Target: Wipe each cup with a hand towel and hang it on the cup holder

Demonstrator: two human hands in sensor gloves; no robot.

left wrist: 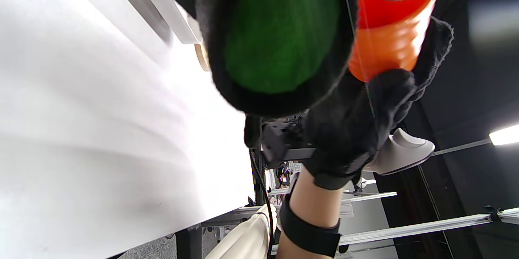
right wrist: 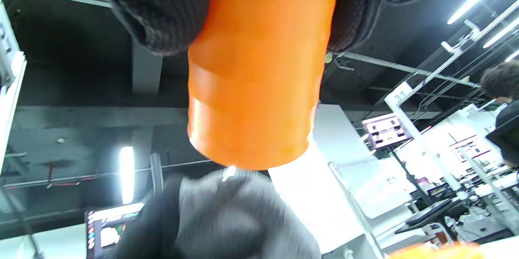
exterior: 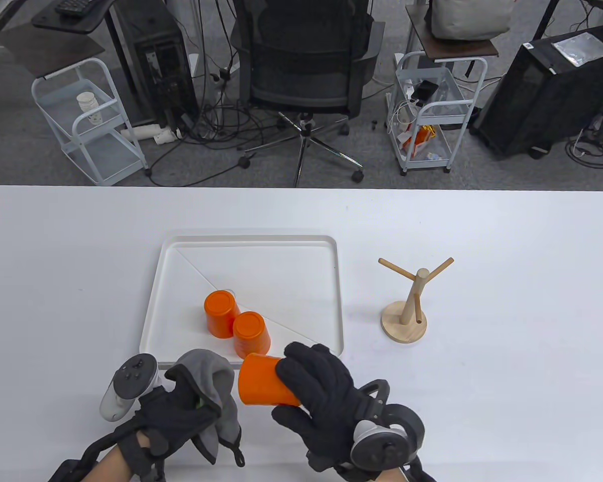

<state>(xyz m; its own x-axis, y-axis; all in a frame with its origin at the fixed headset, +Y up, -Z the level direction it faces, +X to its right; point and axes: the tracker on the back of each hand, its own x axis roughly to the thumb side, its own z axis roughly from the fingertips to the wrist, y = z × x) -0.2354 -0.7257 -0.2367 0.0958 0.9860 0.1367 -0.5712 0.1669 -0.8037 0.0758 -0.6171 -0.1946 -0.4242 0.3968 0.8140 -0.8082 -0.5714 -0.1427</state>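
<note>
My right hand (exterior: 311,396) grips an orange cup (exterior: 264,380) on its side above the table's front, its base toward the left; the same cup (right wrist: 257,72) fills the right wrist view. My left hand (exterior: 181,411) holds a grey hand towel (exterior: 211,381) bunched beside the cup's base. In the left wrist view the cup (left wrist: 385,36) shows past my dark fingers. Two more orange cups (exterior: 221,314) (exterior: 251,334) stand upside down in the white tray (exterior: 326,241). The wooden cup holder (exterior: 407,306) stands bare to the tray's right.
Beyond the table's far edge stand an office chair (exterior: 304,65), two white trolleys (exterior: 88,120) (exterior: 429,115) and computer towers. The tray sits mid-table, with the cup holder about a hand's width from its right rim.
</note>
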